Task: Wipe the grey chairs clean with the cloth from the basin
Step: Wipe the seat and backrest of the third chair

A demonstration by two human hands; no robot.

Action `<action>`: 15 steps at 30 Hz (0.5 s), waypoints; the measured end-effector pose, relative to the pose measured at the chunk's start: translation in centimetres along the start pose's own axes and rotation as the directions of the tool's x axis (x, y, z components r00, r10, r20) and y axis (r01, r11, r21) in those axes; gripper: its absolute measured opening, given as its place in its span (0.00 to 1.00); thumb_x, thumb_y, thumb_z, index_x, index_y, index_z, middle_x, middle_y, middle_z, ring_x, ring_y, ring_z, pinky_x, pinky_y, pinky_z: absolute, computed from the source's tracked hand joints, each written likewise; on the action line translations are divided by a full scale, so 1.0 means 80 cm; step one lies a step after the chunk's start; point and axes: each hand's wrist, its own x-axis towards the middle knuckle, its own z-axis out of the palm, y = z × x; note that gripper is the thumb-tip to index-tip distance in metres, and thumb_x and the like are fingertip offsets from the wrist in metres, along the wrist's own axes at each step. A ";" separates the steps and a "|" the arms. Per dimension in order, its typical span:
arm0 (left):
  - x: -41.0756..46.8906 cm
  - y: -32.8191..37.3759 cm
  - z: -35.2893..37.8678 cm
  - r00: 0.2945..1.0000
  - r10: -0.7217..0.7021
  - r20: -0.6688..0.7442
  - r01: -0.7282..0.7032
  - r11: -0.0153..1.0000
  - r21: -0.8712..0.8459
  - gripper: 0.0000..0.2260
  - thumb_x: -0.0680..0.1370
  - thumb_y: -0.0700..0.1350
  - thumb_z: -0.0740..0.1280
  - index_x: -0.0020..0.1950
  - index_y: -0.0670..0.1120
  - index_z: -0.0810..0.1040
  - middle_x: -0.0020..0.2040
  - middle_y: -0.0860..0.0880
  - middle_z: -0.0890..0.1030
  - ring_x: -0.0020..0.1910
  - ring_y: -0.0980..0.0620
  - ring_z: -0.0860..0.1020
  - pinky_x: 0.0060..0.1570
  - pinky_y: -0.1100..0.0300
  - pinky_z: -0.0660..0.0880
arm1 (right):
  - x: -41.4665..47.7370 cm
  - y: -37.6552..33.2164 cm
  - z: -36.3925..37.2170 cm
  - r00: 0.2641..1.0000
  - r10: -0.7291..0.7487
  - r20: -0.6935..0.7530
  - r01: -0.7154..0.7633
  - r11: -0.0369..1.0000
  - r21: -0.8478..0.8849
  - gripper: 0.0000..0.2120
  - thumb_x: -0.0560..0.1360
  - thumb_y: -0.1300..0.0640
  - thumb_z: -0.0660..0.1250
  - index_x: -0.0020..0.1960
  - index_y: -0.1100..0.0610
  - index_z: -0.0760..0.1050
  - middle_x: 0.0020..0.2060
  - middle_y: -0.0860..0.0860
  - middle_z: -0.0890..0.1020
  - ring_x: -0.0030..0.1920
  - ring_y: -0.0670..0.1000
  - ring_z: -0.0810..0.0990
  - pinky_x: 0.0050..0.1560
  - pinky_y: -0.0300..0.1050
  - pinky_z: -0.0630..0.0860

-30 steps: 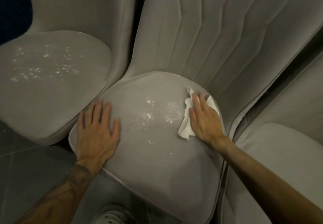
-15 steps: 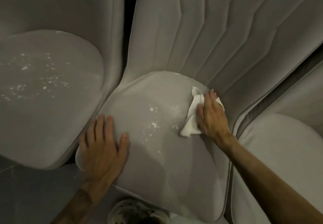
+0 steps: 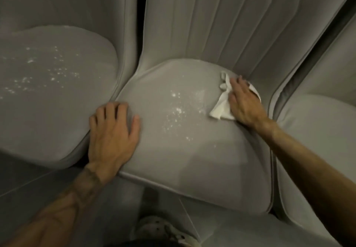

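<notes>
Head view, three grey chairs side by side. The middle chair (image 3: 192, 150) carried a scatter of white specks (image 3: 177, 110) on the centre of its seat; the left chair (image 3: 48, 112) carried a similar scatter, and the right chair (image 3: 317, 131) was only partly in view.

The white cloth (image 3: 219, 108) lay crumpled at the back right of the middle seat, just beside the ribbed backrest (image 3: 221, 25). The right hand (image 3: 244, 104) pressed it flat with fingers extended and close together, in the same place as half a second before; the specks had not been reached. The fingertips were blurred, so contact with the backrest could not be judged.

The left hand (image 3: 111, 135) rested palm down on the left edge of the middle seat, fingers slightly spread and thumb held apart. It had shifted from the front left corner towards the point where the left and middle seats met.

A pale shoe (image 3: 159, 231) stood on the dark floor (image 3: 28, 179) below the seat.
</notes>
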 end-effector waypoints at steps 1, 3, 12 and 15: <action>0.000 0.000 0.000 1.000 -0.002 0.001 0.002 1.000 0.003 0.19 0.83 0.55 0.56 0.65 0.43 0.73 0.59 0.38 0.74 0.56 0.38 0.70 0.53 0.42 0.68 | 0.002 -0.007 0.003 0.999 0.039 -0.006 -0.039 0.999 0.019 0.24 0.87 0.56 0.55 0.81 0.62 0.59 0.80 0.66 0.59 0.78 0.67 0.63 0.77 0.52 0.61; -0.002 0.002 0.001 1.000 0.002 0.002 -0.002 1.000 0.011 0.18 0.83 0.55 0.57 0.65 0.43 0.73 0.59 0.38 0.74 0.57 0.38 0.70 0.53 0.41 0.68 | -0.015 -0.026 0.015 0.999 0.033 0.006 -0.033 0.999 0.034 0.25 0.87 0.52 0.52 0.83 0.56 0.57 0.82 0.62 0.57 0.80 0.65 0.61 0.78 0.54 0.62; -0.003 0.001 0.004 0.999 0.031 -0.032 -0.029 0.998 0.051 0.17 0.83 0.53 0.56 0.62 0.42 0.72 0.58 0.37 0.74 0.55 0.38 0.71 0.51 0.41 0.68 | 0.004 0.003 -0.001 0.996 0.087 0.014 -0.087 0.996 0.009 0.24 0.87 0.56 0.52 0.81 0.63 0.57 0.81 0.65 0.59 0.80 0.64 0.61 0.80 0.53 0.59; -0.003 0.002 0.004 0.999 0.020 -0.031 -0.019 0.999 0.047 0.17 0.83 0.53 0.57 0.62 0.42 0.73 0.57 0.37 0.74 0.54 0.37 0.72 0.51 0.41 0.69 | -0.004 -0.029 0.010 0.999 0.042 0.017 -0.042 0.998 0.045 0.24 0.88 0.53 0.51 0.82 0.60 0.57 0.81 0.60 0.59 0.80 0.62 0.62 0.80 0.53 0.59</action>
